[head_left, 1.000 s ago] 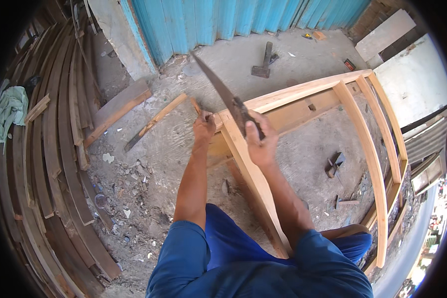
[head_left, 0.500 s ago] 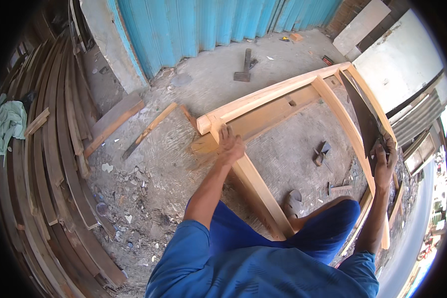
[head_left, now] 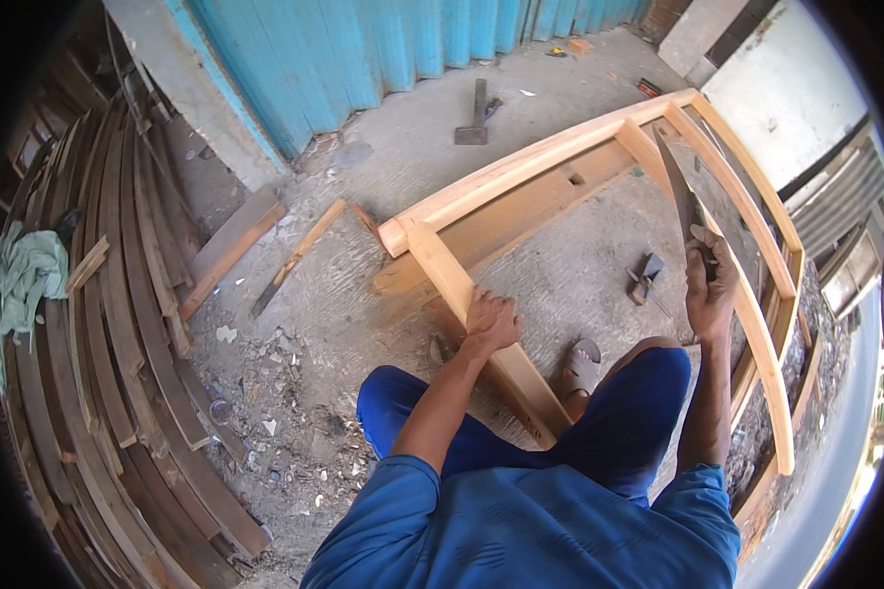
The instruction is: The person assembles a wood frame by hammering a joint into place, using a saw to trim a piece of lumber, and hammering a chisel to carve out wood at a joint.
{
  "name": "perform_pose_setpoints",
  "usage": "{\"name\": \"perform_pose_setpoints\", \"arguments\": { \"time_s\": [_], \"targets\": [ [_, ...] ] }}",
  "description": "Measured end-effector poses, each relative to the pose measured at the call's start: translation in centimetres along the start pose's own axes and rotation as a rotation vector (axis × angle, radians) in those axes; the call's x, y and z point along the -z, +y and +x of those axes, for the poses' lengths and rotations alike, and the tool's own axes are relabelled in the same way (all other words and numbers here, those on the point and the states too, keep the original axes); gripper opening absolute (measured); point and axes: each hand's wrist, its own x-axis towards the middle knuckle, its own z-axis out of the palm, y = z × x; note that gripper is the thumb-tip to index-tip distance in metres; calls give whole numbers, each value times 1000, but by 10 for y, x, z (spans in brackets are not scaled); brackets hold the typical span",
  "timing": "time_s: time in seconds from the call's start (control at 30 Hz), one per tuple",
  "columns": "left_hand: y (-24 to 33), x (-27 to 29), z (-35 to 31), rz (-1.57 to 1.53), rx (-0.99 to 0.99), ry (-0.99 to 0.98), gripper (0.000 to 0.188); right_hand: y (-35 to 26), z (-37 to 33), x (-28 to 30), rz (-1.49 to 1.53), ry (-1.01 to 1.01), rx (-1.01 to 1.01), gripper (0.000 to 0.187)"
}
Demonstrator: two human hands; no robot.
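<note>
My right hand (head_left: 711, 285) is closed round the handle of a handsaw (head_left: 680, 188). Its dark blade points up and away, above the right part of a pale wooden frame (head_left: 540, 159). Partway along the frame's left end piece (head_left: 521, 378), my left hand (head_left: 495, 318) rests with fingers curled over the wood. This piece runs from the far left corner down between my knees. A hand plane (head_left: 645, 279) lies on the ground inside the frame, beyond my sandalled foot (head_left: 582, 365).
Long weathered boards (head_left: 118, 324) are stacked at left, with a green cloth (head_left: 25, 270) on top. A hammer (head_left: 472, 120) lies near the blue corrugated shutter (head_left: 363, 59). Rubble (head_left: 285, 402) and a loose wood strip (head_left: 300, 257) lie beside the frame.
My right hand has brought the saw leftward, away from the frame's right end. My left hand has moved from near the far left corner down the end piece, toward me.
</note>
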Motion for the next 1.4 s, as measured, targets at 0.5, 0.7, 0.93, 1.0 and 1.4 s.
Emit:
{"name": "perform_pose_setpoints", "arguments": {
  "time_s": [0.5, 0.7, 0.93, 1.0, 1.4],
  "targets": [
    [-65, -34, 30, -693, 955, 558, 101, -68, 91, -91, 41, -390, 327, 26],
    [-24, -27, 34, -593, 1049, 577, 91, -17, 151, -172, 87, -456, 302, 38],
    [-26, -22, 34, -537, 1114, 525, 70, 20, 178, -342, -14, -657, 370, 67],
    [-27, -27, 33, -513, 1132, 533, 70, 17, 182, -384, -89, -814, 322, 68],
    [-12, 14, 49, -588, 1299, 494, 66, 74, 145, -588, -243, -1100, 235, 47]
  ]
}}
